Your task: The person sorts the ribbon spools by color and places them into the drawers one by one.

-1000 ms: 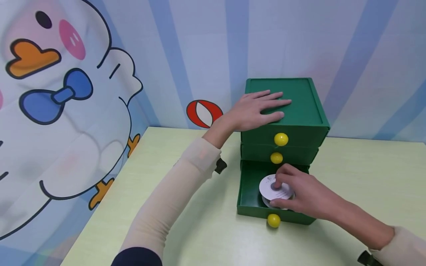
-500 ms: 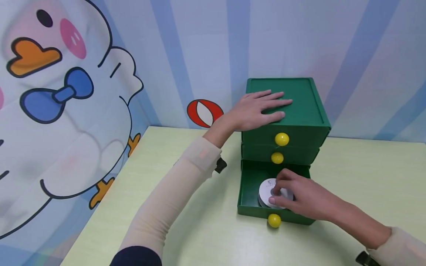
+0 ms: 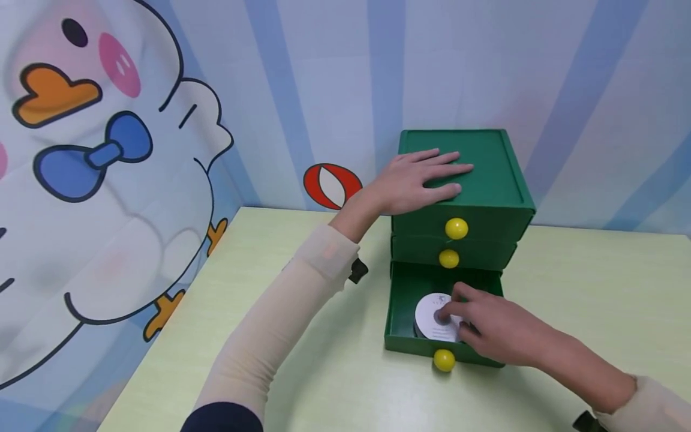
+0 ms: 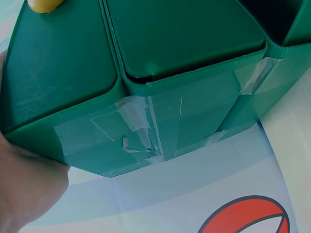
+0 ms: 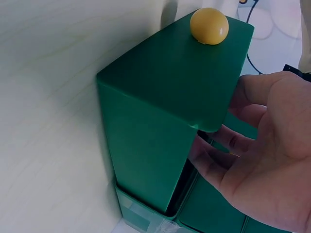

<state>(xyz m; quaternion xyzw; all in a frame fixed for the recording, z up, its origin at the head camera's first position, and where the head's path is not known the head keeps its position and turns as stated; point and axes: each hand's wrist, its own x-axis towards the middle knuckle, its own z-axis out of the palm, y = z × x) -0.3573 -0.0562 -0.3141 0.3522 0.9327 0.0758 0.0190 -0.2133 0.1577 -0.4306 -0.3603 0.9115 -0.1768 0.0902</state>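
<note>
A green desktop drawer cabinet (image 3: 459, 219) with yellow knobs stands on the table, its bottom drawer (image 3: 399, 312) pulled out. My left hand (image 3: 415, 180) rests on the cabinet top with fingers spread. Inside the open drawer a round white spool (image 3: 429, 324) with printed text and a dark hub lies label up. My right hand (image 3: 499, 324) is over the drawer, its index finger touching the spool at the hub and its thumb tucked toward the palm. In the right wrist view the drawer front hides the spool from sight.
A yellow knob (image 3: 444, 360) juts from the open drawer's front. The upper two drawers are closed. Clear tape (image 4: 136, 119) covers the cabinet's side. A pale table (image 3: 324, 360) meets a printed cloth backdrop (image 3: 335, 72) behind the cabinet.
The spool has come down flat into the drawer, shifting slightly left. My right hand lowered with it, and the thumb has left the spool's edge. My left hand stays on the cabinet.
</note>
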